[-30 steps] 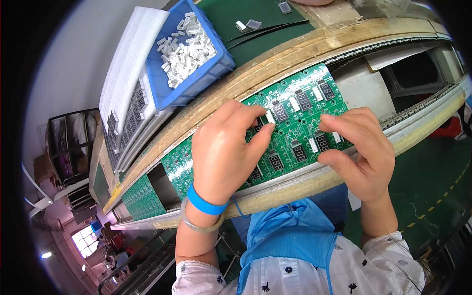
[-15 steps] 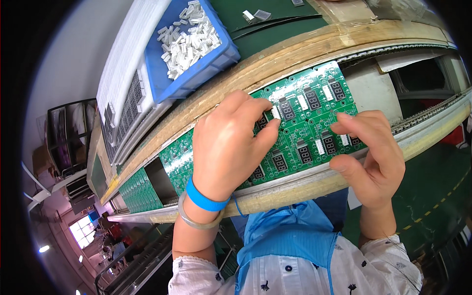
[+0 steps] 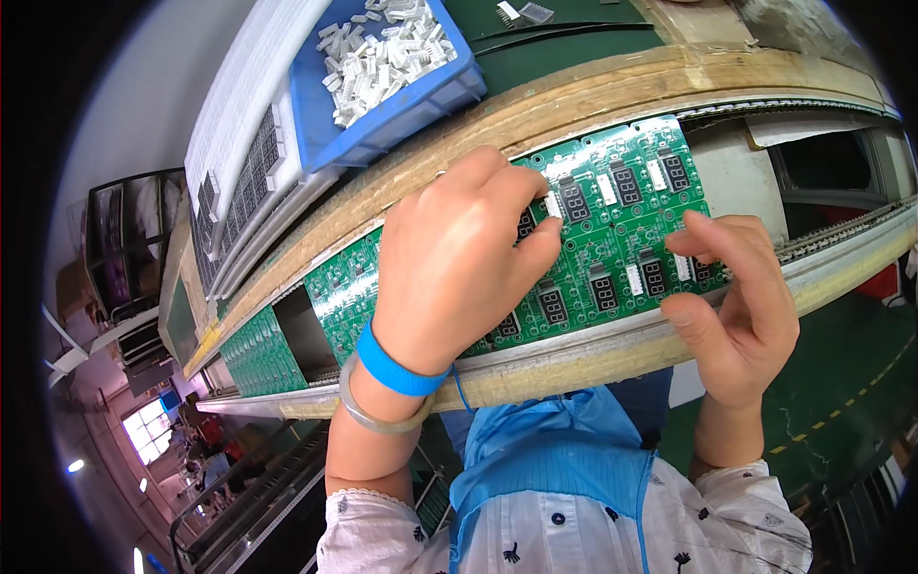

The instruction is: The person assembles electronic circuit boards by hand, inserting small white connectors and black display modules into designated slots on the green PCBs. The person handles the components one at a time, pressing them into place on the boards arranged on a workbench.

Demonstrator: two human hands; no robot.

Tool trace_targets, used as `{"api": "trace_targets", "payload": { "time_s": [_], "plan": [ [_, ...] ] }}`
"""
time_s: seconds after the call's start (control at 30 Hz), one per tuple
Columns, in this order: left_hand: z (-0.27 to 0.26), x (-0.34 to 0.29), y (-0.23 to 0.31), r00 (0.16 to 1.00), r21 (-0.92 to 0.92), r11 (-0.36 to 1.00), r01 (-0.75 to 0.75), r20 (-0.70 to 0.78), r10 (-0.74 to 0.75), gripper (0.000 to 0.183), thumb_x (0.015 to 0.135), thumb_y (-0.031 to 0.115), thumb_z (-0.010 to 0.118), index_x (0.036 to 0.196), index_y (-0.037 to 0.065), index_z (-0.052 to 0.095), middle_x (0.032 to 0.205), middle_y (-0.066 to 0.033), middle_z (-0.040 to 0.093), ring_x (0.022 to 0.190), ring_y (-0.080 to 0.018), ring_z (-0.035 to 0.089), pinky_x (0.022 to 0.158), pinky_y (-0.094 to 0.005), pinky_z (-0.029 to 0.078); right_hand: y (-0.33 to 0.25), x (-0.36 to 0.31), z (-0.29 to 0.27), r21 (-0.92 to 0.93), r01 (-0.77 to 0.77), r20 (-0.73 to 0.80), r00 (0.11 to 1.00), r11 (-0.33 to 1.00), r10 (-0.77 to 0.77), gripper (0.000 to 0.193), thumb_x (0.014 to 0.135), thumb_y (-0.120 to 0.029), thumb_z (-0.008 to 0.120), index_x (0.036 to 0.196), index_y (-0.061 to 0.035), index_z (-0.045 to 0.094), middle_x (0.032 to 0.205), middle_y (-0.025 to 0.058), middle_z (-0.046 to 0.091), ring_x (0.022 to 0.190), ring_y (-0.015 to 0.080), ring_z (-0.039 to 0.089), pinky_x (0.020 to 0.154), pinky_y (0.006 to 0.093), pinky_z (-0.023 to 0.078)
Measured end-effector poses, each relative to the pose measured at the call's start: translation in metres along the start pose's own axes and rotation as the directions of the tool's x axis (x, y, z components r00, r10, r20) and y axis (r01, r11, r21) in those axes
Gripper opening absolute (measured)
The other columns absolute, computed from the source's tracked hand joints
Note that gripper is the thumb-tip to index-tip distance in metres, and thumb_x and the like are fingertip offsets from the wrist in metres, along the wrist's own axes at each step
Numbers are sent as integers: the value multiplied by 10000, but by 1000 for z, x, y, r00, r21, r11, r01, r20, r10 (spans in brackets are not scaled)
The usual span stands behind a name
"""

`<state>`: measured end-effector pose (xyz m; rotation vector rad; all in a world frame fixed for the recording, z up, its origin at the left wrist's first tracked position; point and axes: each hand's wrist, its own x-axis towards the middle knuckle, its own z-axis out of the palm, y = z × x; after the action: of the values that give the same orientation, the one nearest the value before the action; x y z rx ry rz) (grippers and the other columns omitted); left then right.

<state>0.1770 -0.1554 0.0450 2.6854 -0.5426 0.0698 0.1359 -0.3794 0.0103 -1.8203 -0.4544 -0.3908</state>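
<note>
A green circuit board panel point(image 3: 585, 245) lies on the rail track, bearing several black digit displays point(image 3: 626, 185) and upright white connectors point(image 3: 607, 189). Over its left part is my left hand point(image 3: 454, 244), thumb and forefinger closed on a small white connector point(image 3: 553, 205) at the board, beside a display in the far row. The palm and wrist hide part of the panel beneath. My right hand point(image 3: 744, 301) is at the panel's near right corner, thumb and fingers apart with nothing between them, close to another white connector point(image 3: 682, 268).
Beyond the wooden ledge point(image 3: 574, 88), a blue bin point(image 3: 397, 120) holds many loose white connectors. Left of it are stacked white foam trays point(image 3: 234, 124) with black displays. Further green boards point(image 3: 258, 354) lie along the track to the left. Loose small parts point(image 3: 524, 13) rest on the green bench.
The whole view has shifted slightly, so bench, bin and board appear a little further right and higher. Both hands keep nearly the same pose over the panel; the left still pinches the white connector.
</note>
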Motion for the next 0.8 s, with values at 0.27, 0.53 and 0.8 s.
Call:
{"api": "trace_targets", "payload": {
  "time_s": [0.27, 0.53, 0.8],
  "plan": [
    [-1, -1, -1, 1000, -25, 1000, 12, 15, -12, 161, 738, 75, 781, 880, 32, 719, 775, -91, 635, 634, -225, 604, 561, -334, 470, 0, 0, 1, 5, -2, -2, 1000, 1000, 2, 510, 714, -113, 846, 1176, 38, 690, 944, 129, 712, 858, 246, 626, 753, 343, 482],
    [-30, -38, 34, 918, -922, 247, 299, 208, -337, 257, 966, 174, 705, 1138, 8, 609, 868, 33, 566, 780, -15, 495, 669, -182, 394, -8, -10, 1, -134, 129, 36, 991, 983, -126, 441, 704, -113, 843, 1116, -18, 713, 940, 82, 698, 829, 248, 609, 740, 353, 471],
    [-2, -109, 48, 810, -588, -766, 259, 565, -160, 645, 1069, 518, 352, 1355, -45, 481, 1302, -189, 560, 1164, -277, 570, 987, -394, 492, -64, -45, 32, -302, 244, 302, 941, 922, -150, 371, 653, -183, 763, 1020, -125, 752, 1110, 10, 630, 933, 217, 564, 766, 378, 392]
  ]
}}
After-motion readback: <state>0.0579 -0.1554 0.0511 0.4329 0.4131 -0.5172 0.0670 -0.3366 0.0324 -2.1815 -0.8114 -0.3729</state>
